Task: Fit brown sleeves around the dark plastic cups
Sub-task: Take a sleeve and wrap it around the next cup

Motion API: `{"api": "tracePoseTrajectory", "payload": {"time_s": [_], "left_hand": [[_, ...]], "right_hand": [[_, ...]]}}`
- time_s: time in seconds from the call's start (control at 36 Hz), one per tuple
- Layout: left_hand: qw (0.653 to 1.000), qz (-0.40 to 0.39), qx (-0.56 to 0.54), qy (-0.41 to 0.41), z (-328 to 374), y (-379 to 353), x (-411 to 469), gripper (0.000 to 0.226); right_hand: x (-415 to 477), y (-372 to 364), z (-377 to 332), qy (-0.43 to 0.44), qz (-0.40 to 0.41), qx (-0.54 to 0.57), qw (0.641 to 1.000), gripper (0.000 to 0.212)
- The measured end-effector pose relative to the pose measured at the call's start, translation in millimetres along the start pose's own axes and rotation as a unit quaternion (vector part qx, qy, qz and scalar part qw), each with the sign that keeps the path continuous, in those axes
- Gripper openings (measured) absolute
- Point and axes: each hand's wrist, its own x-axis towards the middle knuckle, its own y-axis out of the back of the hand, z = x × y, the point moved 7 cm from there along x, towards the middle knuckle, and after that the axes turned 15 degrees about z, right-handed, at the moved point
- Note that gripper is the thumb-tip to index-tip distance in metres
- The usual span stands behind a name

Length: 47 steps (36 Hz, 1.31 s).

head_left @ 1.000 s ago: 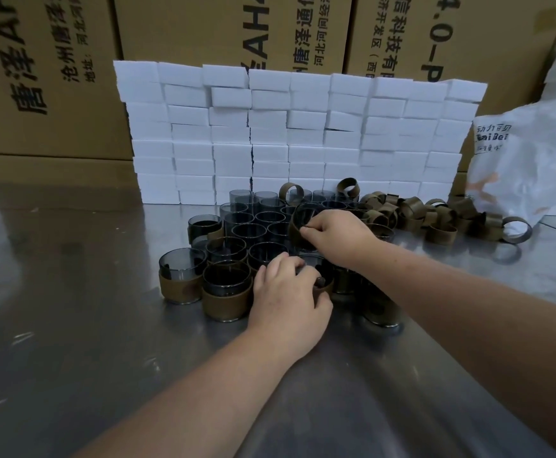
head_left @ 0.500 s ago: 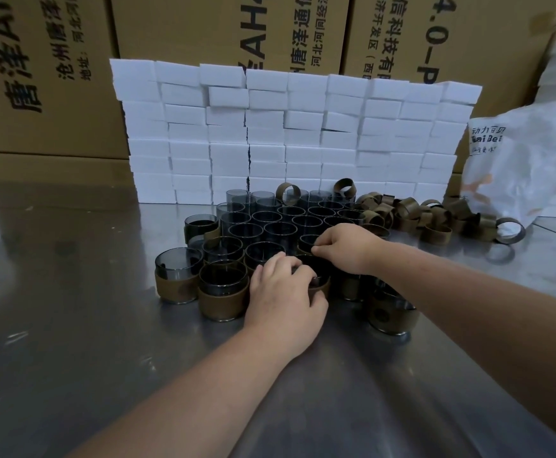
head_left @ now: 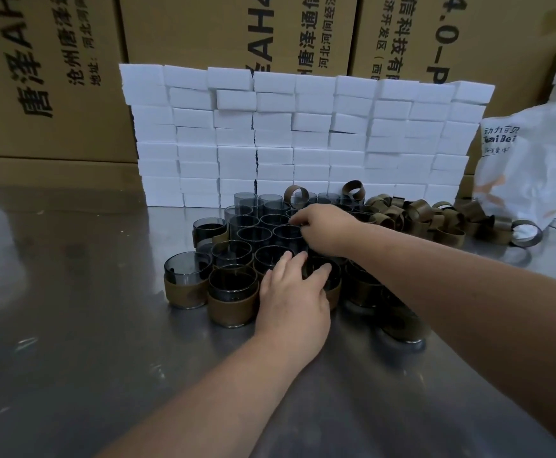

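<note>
Brown sleeves (head_left: 418, 214) lie in a loose pile on the steel table (head_left: 71, 325), to the right of the cup cluster and beyond the right forearm. Judged from their open-ring shapes, they are light, thin and flexible. Take one by the band edge and spread it so that it slides along a cup wall.

Upright and rim to rim, the dark plastic cups (head_left: 260, 233) stand mid-table in front of a wall of white blocks (head_left: 303, 133). They look thin-walled, light and smooth, so they are likely to tip or skid when pushed. Hold one by the rim or round the wall, with moderate pressure.

At the front of the cluster the left hand (head_left: 294, 292) grips a sleeved cup (head_left: 335, 294), fingers curled over its rim and thumb on the right side. Directly behind it, the right hand (head_left: 326, 226) reaches over the bare cups with fingers curled down at a rim; whether it pinches a cup cannot be told. Two finished cups (head_left: 233, 304) stand just left of the left hand
</note>
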Motion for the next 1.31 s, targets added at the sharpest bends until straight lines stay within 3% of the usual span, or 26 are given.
{"api": "tracePoseTrajectory", "payload": {"time_s": [0.11,0.22,0.39,0.61,0.72,0.78,0.83,0.92,1.0,1.14,1.22,1.31], "left_hand": [[1.000,0.000,0.000,0.012,-2.4,-1.3,1.0,0.047],[0.999,0.028,-0.012,0.041,-6.9,3.2,1.3,0.046],[0.999,0.026,-0.012,0.045,-7.3,2.4,2.4,0.042],[0.997,0.035,-0.018,0.062,-8.9,3.5,3.3,0.056],[0.994,0.038,-0.049,0.092,-12.1,3.1,3.2,0.073],[0.991,0.052,-0.076,0.099,-11.9,5.6,3.7,0.081],[0.987,0.072,-0.103,0.100,-10.7,9.5,3.9,0.087],[0.979,0.093,-0.144,0.107,-9.6,14.9,2.6,0.094],[0.972,0.103,-0.182,0.111,-8.2,18.0,2.4,0.096],[0.959,0.130,-0.222,0.120,-8.3,25.7,2.5,0.079],[0.959,0.129,-0.225,0.116,-6.6,26.4,1.4,0.076],[0.961,0.127,-0.213,0.120,-8.2,24.4,1.3,0.075]], "right_hand": [[7.5,-19.5,-11.0,0.011,-0.081,-0.078,0.994,0.048],[10.0,-33.8,-8.8,0.021,-0.138,-0.154,0.978,0.032],[13.8,-26.1,-5.4,0.007,-0.076,-0.143,0.987,0.024],[13.5,21.3,10.8,-0.104,0.065,0.067,0.990,0.030],[-2.1,47.1,20.9,-0.177,0.121,0.258,0.942,0.023],[-12.3,51.8,24.0,-0.216,0.126,0.363,0.898,0.023],[-28.8,52.3,24.5,-0.275,0.118,0.474,0.828,0.026],[-49.1,48.1,25.5,-0.291,0.090,0.528,0.793,0.026],[-63.3,34.2,24.3,-0.285,0.046,0.519,0.805,0.029],[-83.1,16.8,18.4,-0.268,0.014,0.481,0.835,0.035],[-83.2,39.4,26.6,-0.127,0.101,0.293,0.942,0.038],[-82.4,70.4,46.1,-0.067,0.225,0.159,0.959,0.018]]}}
